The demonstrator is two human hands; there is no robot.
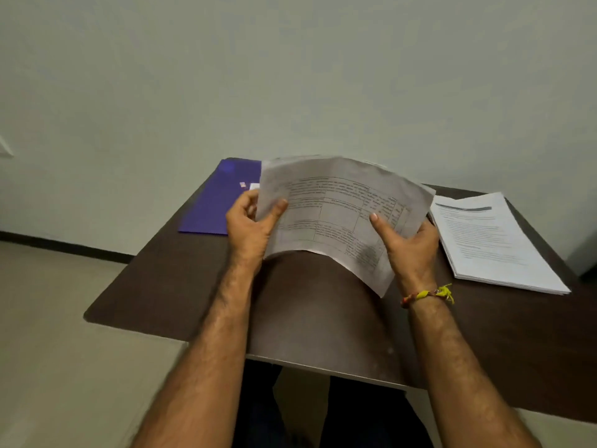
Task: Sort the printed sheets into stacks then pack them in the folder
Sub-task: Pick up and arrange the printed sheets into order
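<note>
From the head camera, the person is sitting at a dark brown wooden table (181, 286) and looking down at both arms.

The left hand (250, 226) is gripping the left edge of a thin bundle of white printed sheets with a table of boxes and lines on them (339, 215). Its thumb is lying on the front and its curled fingers are going round the back. The right hand (408, 242) is holding the right side of the same bundle, with its thumb pressing on the front and its fingers tucked behind. The sheets are bending up in the middle like a little hill, and they are hanging in the air above the middle of the table, not lying on it. Holding both sides like this is probably letting the person see the print and judge which pile the sheets belong in.

A flat stack of white printed sheets with a dark heading bar on top (491, 244) is resting near the right edge of the table, just beside the right hand. It looks like a pile being built.

A purple flat plastic folder (213, 205) is lying closed near the far left corner, partly hidden behind the held sheets. It is probably waiting there for the packing step, which is not done yet.

A yellow and red thread band (426, 294) is sitting on the right wrist.
</note>
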